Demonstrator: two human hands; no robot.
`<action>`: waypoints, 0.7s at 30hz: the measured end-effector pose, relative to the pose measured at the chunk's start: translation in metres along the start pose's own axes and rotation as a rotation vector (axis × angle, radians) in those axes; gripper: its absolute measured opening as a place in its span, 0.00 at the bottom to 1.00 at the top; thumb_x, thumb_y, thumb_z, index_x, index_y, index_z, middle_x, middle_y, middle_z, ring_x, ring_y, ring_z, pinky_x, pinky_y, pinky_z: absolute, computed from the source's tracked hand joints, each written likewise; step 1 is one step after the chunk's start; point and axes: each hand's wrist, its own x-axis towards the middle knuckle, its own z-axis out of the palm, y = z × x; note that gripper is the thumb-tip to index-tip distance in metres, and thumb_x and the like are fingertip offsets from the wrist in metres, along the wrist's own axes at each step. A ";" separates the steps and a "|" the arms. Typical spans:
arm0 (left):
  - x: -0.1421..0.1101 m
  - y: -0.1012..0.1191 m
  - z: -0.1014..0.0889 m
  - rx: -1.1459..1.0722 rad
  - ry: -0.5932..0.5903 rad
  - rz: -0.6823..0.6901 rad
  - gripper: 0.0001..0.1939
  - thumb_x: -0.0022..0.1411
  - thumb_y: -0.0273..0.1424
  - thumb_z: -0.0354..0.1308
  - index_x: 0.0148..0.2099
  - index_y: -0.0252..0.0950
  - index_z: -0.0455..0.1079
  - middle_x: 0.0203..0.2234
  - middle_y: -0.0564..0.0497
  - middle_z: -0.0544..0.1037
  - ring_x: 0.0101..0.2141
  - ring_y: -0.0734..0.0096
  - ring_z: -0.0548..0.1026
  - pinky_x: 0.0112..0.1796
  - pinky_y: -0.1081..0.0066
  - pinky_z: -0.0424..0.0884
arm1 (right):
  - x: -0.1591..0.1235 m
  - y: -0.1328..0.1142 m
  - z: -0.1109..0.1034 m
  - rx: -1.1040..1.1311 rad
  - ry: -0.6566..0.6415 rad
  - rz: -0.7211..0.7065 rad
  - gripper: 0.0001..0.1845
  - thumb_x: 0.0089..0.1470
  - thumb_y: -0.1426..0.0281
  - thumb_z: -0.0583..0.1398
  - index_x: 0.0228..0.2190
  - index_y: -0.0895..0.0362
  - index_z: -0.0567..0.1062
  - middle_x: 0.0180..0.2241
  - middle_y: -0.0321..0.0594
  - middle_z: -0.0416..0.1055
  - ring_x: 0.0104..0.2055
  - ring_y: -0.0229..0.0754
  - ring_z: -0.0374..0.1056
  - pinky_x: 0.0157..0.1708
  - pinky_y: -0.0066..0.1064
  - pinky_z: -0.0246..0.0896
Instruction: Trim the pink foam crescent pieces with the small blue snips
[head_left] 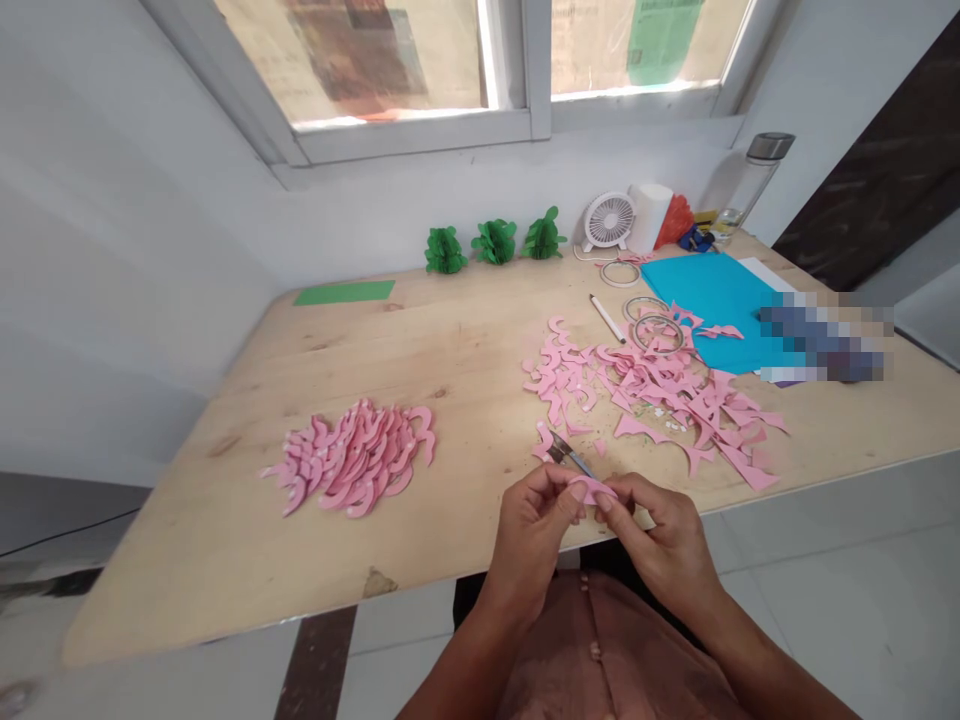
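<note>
Here, at the near side of the heap of pink scraps (694,395), the left hand (531,530) and right hand (664,530) pinch a small pink piece (592,490) between thumbs and fingers, one hand at either end. Just beyond the fingers, near the heap, lies a metal tool (574,457), partly hidden. Well to the left of the heap sits a pile of curved pink pieces (360,455). Rings of tape (658,335) rest on the heap's far side, blue sheets (724,310) spread behind it, and a white pen (607,319) lies beyond its left part.
</note>
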 end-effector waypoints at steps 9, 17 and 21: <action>-0.003 0.002 -0.011 0.154 -0.143 0.063 0.07 0.57 0.33 0.59 0.32 0.33 0.73 0.24 0.50 0.74 0.27 0.71 0.69 0.32 0.72 0.66 | -0.003 0.006 -0.004 0.183 -0.113 0.157 0.15 0.56 0.60 0.58 0.25 0.56 0.75 0.22 0.37 0.71 0.25 0.38 0.64 0.27 0.28 0.57; -0.009 0.002 -0.016 0.259 -0.168 0.156 0.06 0.59 0.29 0.57 0.32 0.35 0.73 0.25 0.51 0.76 0.28 0.71 0.71 0.33 0.72 0.66 | -0.003 0.006 -0.011 0.413 -0.281 0.243 0.14 0.55 0.59 0.59 0.29 0.57 0.75 0.24 0.37 0.71 0.27 0.37 0.65 0.29 0.28 0.59; -0.011 0.007 -0.020 0.421 -0.261 0.243 0.09 0.63 0.29 0.53 0.35 0.36 0.75 0.27 0.49 0.78 0.29 0.69 0.73 0.35 0.71 0.66 | 0.000 0.004 -0.014 0.445 -0.343 0.232 0.22 0.59 0.56 0.52 0.26 0.58 0.74 0.24 0.38 0.70 0.27 0.37 0.64 0.28 0.29 0.57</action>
